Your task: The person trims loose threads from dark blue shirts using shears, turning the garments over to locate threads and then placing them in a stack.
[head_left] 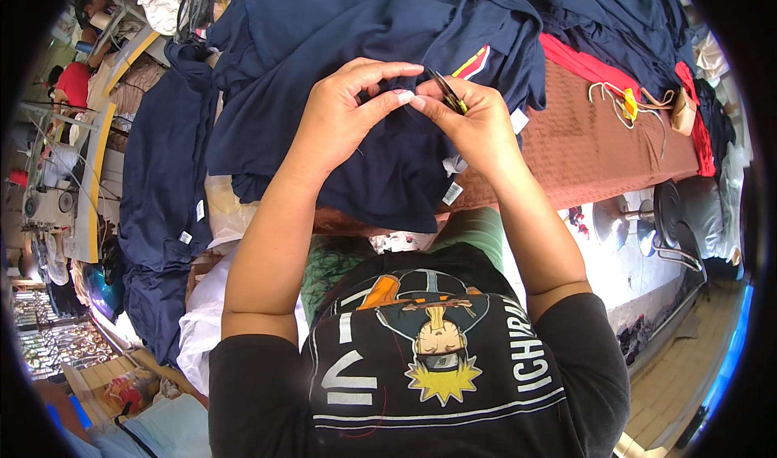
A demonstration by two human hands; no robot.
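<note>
A navy blue garment point(324, 146) lies spread and rumpled on the table before me, with a red, yellow and white striped patch point(472, 63) on it. My left hand point(344, 110) is closed, pinching a bit of the navy fabric between thumb and fingers. Close against it, my right hand point(477, 118) is wrapped round small dark thread snips point(447, 92) with yellow marks, blades pointing up and away. The right thumb tip meets the left thumb at the pinched cloth. Exactly what lies between the fingertips is partly hidden. White labels point(452, 193) hang at the garment's near edge.
A brown cloth point(599, 134) covers the table at right, bearing a yellow item with loose cords point(629, 106). More navy garments lie at far right point(615, 13) and left point(166, 150). A round-seated stool point(672, 215) stands right. Sewing machines and another person point(74, 84) are at far left.
</note>
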